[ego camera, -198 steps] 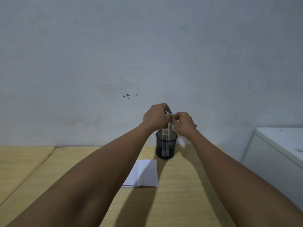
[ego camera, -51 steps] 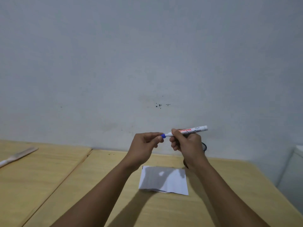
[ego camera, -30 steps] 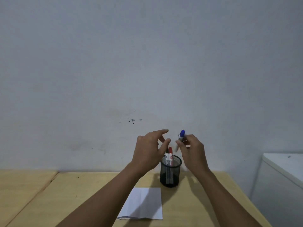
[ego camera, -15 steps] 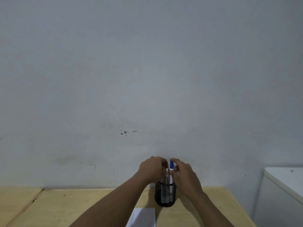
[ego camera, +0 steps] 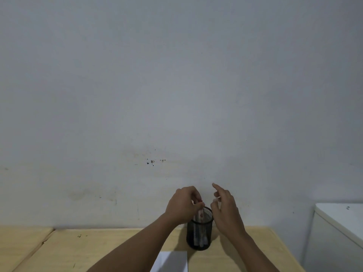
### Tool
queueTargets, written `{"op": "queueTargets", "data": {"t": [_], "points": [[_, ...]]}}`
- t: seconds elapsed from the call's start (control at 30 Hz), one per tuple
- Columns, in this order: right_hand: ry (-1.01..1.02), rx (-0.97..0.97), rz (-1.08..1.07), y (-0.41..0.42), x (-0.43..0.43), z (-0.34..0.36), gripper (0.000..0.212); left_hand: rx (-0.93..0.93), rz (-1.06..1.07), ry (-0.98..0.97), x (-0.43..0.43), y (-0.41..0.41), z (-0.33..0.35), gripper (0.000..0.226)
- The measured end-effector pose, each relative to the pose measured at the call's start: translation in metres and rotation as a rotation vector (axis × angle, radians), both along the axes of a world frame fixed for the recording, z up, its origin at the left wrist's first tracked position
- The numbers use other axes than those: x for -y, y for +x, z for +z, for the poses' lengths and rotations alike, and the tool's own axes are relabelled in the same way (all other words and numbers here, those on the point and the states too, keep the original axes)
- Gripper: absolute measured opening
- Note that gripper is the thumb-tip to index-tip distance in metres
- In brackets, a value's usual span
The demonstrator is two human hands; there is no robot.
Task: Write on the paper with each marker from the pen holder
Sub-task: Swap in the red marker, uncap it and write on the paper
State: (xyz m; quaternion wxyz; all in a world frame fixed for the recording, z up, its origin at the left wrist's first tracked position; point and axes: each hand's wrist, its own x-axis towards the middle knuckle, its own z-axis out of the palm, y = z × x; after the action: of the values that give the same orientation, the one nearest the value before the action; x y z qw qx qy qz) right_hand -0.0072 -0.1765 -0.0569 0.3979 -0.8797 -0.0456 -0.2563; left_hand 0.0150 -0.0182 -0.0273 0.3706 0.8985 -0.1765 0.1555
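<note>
A black mesh pen holder (ego camera: 200,236) stands on the wooden desk near the wall, with white markers (ego camera: 198,231) upright inside it. My left hand (ego camera: 183,206) is over the holder's left rim, fingers pinched on the red-capped top of a marker (ego camera: 201,211) that sits in the holder. My right hand (ego camera: 225,209) hovers just right of the rim with fingers spread and nothing in it. The white paper (ego camera: 170,262) lies in front of the holder, cut off by the bottom edge.
The wooden desk (ego camera: 117,250) runs along a grey wall, with a seam to a second tabletop (ego camera: 21,244) at the left. A white cabinet (ego camera: 337,232) stands close on the right.
The blue-capped marker went from my right hand into the holder. My right hand has let go and opened; my left hand now pinches a red-capped marker's top.
</note>
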Motion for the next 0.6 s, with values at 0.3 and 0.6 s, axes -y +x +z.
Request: {"op": "queueTargets", "data": {"t": [0.3,0.6], "points": [[0.338,-0.057,0.316,-0.022,-0.036,0.053,0.023,-0.031,0.137,-0.791,-0.055,-0.04,0.082,0.009],[1.218,-0.189,0.582,-0.076,-0.124,0.079,0.007,-0.347,0.185,-0.958,-0.107,-0.111,0.072,0.017]]}}
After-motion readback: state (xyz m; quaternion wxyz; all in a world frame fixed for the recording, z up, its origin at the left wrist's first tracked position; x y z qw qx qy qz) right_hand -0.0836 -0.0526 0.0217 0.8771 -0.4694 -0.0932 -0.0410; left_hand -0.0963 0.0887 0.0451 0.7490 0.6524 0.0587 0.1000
